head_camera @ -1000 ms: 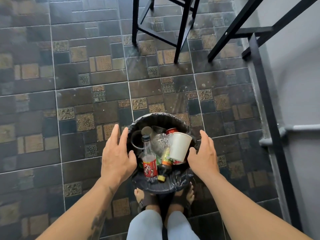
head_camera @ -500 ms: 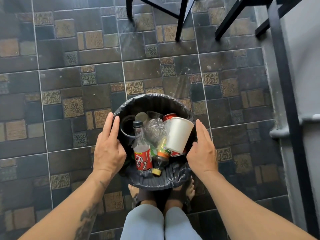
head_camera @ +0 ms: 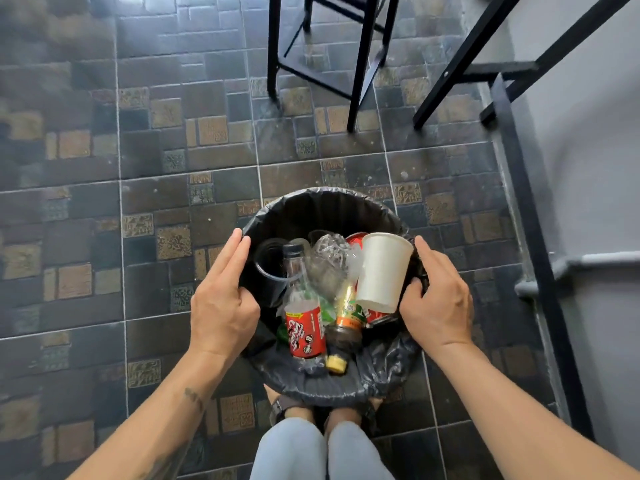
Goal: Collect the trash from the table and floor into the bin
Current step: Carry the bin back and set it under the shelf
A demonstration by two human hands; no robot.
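A round bin with a black liner (head_camera: 322,195) stands on the tiled floor just in front of my feet. Inside it lie a white paper cup (head_camera: 382,271), a clear bottle with a red label (head_camera: 304,327), an upside-down bottle with an orange label (head_camera: 348,317), a crumpled clear plastic bottle (head_camera: 329,258), a black cup (head_camera: 268,268) and a red can (head_camera: 355,239). My left hand (head_camera: 221,306) grips the bin's left rim, thumb hooked inside. My right hand (head_camera: 436,303) grips the right rim the same way.
A black stool's legs (head_camera: 356,64) stand on the floor beyond the bin. A black metal table frame (head_camera: 519,168) runs along the grey wall (head_camera: 588,133) on the right, with a grey pipe (head_camera: 588,261) low on it. My sandalled feet (head_camera: 287,407) touch the bin's near side.
Both hands have moved inward from beside the bin and taken hold of its rim, thumbs going over the edge. The bin now looks closer to the camera.
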